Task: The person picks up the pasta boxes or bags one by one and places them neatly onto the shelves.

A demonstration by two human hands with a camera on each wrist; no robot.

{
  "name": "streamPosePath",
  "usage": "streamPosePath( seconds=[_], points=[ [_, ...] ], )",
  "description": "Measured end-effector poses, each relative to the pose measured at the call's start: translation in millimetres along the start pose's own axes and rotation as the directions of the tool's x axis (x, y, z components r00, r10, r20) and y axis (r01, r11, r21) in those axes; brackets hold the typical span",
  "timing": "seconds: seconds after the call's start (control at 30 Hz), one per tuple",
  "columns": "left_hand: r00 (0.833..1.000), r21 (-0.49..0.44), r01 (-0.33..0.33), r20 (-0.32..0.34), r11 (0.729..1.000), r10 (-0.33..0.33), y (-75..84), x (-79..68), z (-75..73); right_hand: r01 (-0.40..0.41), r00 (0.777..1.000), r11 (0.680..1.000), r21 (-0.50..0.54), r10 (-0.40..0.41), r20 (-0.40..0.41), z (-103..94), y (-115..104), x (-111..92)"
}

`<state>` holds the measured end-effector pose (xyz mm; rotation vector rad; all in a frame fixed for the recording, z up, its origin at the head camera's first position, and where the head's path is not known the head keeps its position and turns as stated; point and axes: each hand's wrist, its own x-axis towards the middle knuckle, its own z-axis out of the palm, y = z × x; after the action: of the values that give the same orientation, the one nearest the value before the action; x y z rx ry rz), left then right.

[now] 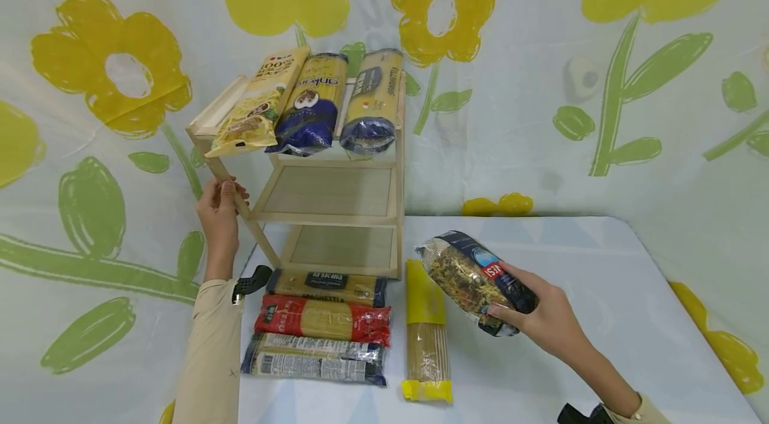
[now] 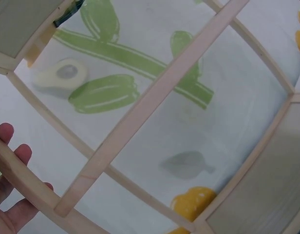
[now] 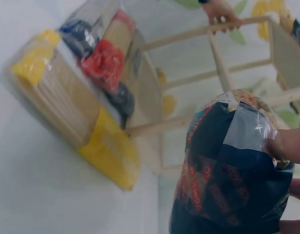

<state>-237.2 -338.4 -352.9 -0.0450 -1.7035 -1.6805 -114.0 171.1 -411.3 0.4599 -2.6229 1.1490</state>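
Observation:
My left hand (image 1: 219, 214) grips the left upright of a light wooden rack (image 1: 324, 218), its fingers wrapped round the wood in the left wrist view. In my right hand (image 1: 549, 317) is a dark blue bag of pasta (image 1: 474, 277), held tilted over the table to the right of the rack. Its dark folded end with red labels faces the right wrist camera. Three pasta packs lean side by side on the rack's top tier: a yellow pack (image 1: 261, 103), a blue-and-yellow pack (image 1: 314, 103) and a spaghetti pack (image 1: 372, 100). The two lower shelves hold nothing.
In front of the rack lie a spaghetti pack (image 1: 327, 287), a red pasta pack (image 1: 324, 318) and a dark pack with white labels (image 1: 315, 358). A yellow-ended pack of long noodles (image 1: 428, 337) lies beside them on the white table (image 1: 601, 277). A flowered sheet hangs behind.

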Motion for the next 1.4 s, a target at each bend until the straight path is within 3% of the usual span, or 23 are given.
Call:
streamPosePath(
  seconds=[0.27, 0.43, 0.6, 0.73, 1.03, 1.4],
  points=[
    [1.0, -0.024, 0.02, -0.017, 1.0, -0.02, -15.1, 4.5, -3.7, 0.094, 0.993, 0.994, -0.061, -0.097, -0.062, 6.9, -20, -11],
    [0.999, -0.009, 0.015, -0.031, 1.0, -0.015, -18.4, 4.5, -3.9, 0.099, 0.992, 0.992, -0.084, -0.106, -0.073, 12.5, -34, -15],
    [1.0, -0.011, 0.008, -0.013, 1.0, -0.009, -14.3, 3.7, -1.8, 0.115, 0.99, 0.99, -0.081, -0.121, -0.078, 15.8, -53, -17],
    [1.0, 0.003, -0.007, 0.005, 1.0, 0.007, -1.2, 0.4, 1.6, 0.19, 0.976, 0.979, -0.069, -0.196, -0.098, 18.0, -71, -14],
    [1.0, 0.001, -0.009, -0.02, 1.0, 0.009, -15.6, 4.4, -2.2, 0.309, 0.942, 0.95, -0.049, -0.313, -0.122, 29.8, -101, 5],
    [1.0, -0.002, -0.019, -0.02, 1.0, 0.019, -16.5, 3.9, -3.5, 0.302, 0.942, 0.946, -0.118, -0.315, -0.118, 57.2, -142, 57]
  ],
)
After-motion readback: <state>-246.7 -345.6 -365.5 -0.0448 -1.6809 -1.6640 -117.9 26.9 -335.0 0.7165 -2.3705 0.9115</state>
